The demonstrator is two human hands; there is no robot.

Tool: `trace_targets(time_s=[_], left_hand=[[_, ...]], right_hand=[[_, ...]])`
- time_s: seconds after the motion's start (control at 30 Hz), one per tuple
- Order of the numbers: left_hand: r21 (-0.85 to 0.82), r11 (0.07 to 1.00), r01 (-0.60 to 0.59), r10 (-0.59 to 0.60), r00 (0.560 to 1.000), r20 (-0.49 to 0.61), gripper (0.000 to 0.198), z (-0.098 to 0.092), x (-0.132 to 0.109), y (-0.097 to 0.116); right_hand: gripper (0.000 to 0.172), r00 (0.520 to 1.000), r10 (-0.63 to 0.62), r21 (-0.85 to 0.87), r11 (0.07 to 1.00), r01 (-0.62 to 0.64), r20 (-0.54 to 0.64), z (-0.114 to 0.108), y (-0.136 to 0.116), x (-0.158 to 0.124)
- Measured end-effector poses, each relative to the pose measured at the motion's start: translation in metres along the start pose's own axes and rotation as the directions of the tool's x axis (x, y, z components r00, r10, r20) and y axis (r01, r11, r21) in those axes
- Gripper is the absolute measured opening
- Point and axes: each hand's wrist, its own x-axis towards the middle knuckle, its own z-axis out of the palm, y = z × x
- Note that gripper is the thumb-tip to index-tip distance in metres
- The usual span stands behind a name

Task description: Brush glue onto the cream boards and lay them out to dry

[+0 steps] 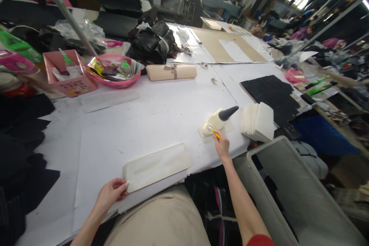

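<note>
Apparently partway along, the left hand (pixel 113 191) pinched a corner of the panel (pixel 158 166) by the table (pixel 152 119) edge; the right hand (pixel 221 147) gripped a brush (pixel 216 135) at the bottle (pixel 216 120), the stack (pixel 258 121) untouched

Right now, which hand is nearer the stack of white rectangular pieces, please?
Right: the right hand is a little left of the white stack; the left hand is much farther left.

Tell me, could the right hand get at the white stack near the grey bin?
Probably yes: nothing seems to stand between the right hand and the white stack close by, though the hand holds a yellow tool that might need putting down first.
</note>
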Motion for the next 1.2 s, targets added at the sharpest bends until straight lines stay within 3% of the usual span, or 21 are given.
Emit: trace_targets(time_s=[0.23,0.4,0.53,0.6,0.67,0.73,0.8,0.87,0.97,1.07,1.13,1.2], left_hand=[[-0.020,0.999,-0.026,0.025,0.996,-0.082,0.032,0.005,-0.005,-0.002],[0.022,0.999,-0.039,0.040,0.996,-0.083,0.030,0.006,0.000,-0.010],[0.092,0.993,-0.072,0.079,0.994,-0.075,0.031,0.004,0.005,-0.017],[0.134,0.987,-0.087,0.096,0.993,-0.065,0.030,0.003,0.007,-0.019],[0.168,0.981,-0.098,0.110,0.992,-0.064,0.028,0.003,0.007,-0.019],[0.197,0.975,-0.103,0.119,0.991,-0.069,0.024,0.003,0.007,-0.017],[0.215,0.971,-0.105,0.124,0.989,-0.075,0.020,0.005,0.007,-0.015],[0.224,0.968,-0.110,0.130,0.988,-0.080,0.017,0.006,0.006,-0.013],[0.224,0.968,-0.112,0.135,0.987,-0.087,0.015,0.007,0.005,-0.011],[0.208,0.973,-0.101,0.121,0.989,-0.082,0.015,0.007,0.006,-0.012],[0.212,0.972,-0.106,0.124,0.990,-0.074,0.017,0.006,0.007,-0.013],[0.223,0.968,-0.118,0.136,0.989,-0.065,0.018,0.005,0.007,-0.013]], right_hand=[[0.030,0.970,-0.138,-0.300,0.934,0.195,0.200,-0.003,0.014,-0.005],[0.027,0.945,-0.175,-0.356,0.895,0.270,0.277,-0.020,0.013,-0.027],[0.027,0.985,-0.108,-0.162,0.978,0.130,0.138,-0.024,0.001,-0.037],[0.029,0.999,0.045,0.055,0.997,-0.045,0.014,-0.020,-0.006,-0.035],[0.033,0.954,0.292,0.325,0.910,-0.257,-0.063,-0.014,-0.013,-0.033],[0.038,0.861,0.506,0.545,0.736,-0.402,-0.047,-0.008,-0.021,-0.037],[0.040,0.807,0.590,0.645,0.610,-0.461,0.019,-0.005,-0.033,-0.050],[0.039,0.815,0.570,0.645,0.586,-0.491,0.103,-0.002,-0.051,-0.072],[0.036,0.847,0.459,0.583,0.623,-0.522,0.268,0.009,-0.088,-0.115],[0.031,0.840,0.337,0.552,0.639,-0.536,0.426,0.030,-0.124,-0.151],[0.029,0.832,0.276,0.535,0.659,-0.529,0.481,0.042,-0.136,-0.167],[0.029,0.839,0.281,0.513,0.687,-0.515,0.465,0.046,-0.133,-0.174]])
